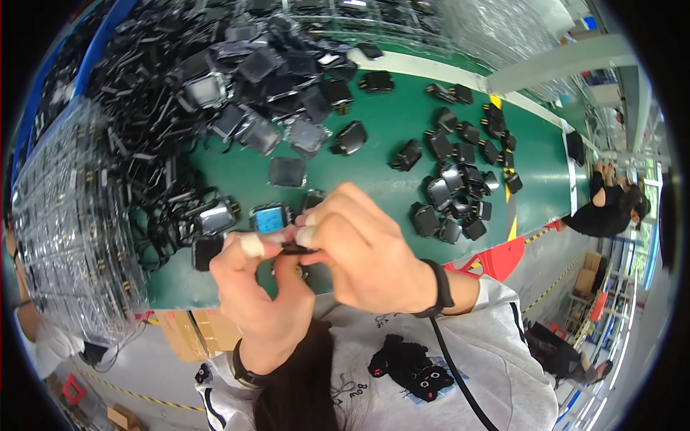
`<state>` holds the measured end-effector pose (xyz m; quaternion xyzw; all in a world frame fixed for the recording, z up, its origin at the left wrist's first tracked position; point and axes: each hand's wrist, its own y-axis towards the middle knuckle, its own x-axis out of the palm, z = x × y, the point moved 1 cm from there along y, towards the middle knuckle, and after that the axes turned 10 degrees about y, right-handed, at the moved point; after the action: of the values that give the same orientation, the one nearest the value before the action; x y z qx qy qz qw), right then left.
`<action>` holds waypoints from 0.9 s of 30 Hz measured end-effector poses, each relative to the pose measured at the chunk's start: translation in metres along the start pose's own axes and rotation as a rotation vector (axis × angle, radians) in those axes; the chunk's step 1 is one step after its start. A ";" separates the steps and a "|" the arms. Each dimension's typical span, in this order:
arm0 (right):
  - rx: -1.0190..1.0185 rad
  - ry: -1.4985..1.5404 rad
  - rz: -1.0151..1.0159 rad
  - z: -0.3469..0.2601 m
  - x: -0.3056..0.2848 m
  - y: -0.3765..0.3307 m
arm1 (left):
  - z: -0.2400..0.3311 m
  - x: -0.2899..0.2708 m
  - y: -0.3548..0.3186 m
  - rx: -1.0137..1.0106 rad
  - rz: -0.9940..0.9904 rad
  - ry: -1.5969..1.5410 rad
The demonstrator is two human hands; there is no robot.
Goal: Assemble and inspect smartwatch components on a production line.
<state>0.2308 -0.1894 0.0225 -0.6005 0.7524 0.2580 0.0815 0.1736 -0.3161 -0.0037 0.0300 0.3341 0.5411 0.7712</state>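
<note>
I look down on a green table (388, 122), its far left side buried under a big heap of small black parts (215, 72). A stack of clear plastic trays (68, 215) stands at the left edge, and a looser scatter of the same black parts (460, 179) lies to the right. Just past my hands a few lie face up, one with a light blue face (269, 217).

My right hand (366, 255) and left hand (262, 284) meet over the near edge of the table, both pinched on one small black part (293, 248) held between the fingertips. The left thumb and the right fingertip each carry a white wrap. Most of the part is hidden by my fingers, so I cannot tell its exact shape.

I judge it light and stiff, likely hard plastic with a smooth face that could slip or scratch. I would grip it by the side edges, keeping off the flat face and any thin projecting bits, with light pressure only.
</note>
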 end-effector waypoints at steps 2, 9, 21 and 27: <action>0.029 -0.056 0.013 0.005 -0.010 -0.006 | -0.003 0.011 0.000 -0.040 -0.044 -0.044; 0.041 -0.260 0.045 0.034 -0.082 -0.006 | 0.003 0.038 0.009 -0.475 -0.448 -0.371; 0.630 0.424 0.110 0.008 -0.041 0.032 | -0.012 0.028 0.013 -0.003 -0.261 -0.380; -0.032 -0.071 -0.276 0.041 0.013 0.082 | -0.045 -0.034 0.012 -0.295 0.059 -0.523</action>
<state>0.1420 -0.1690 0.0059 -0.6901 0.6550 0.2774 0.1334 0.1325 -0.3550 -0.0175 0.0655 0.0409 0.5801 0.8109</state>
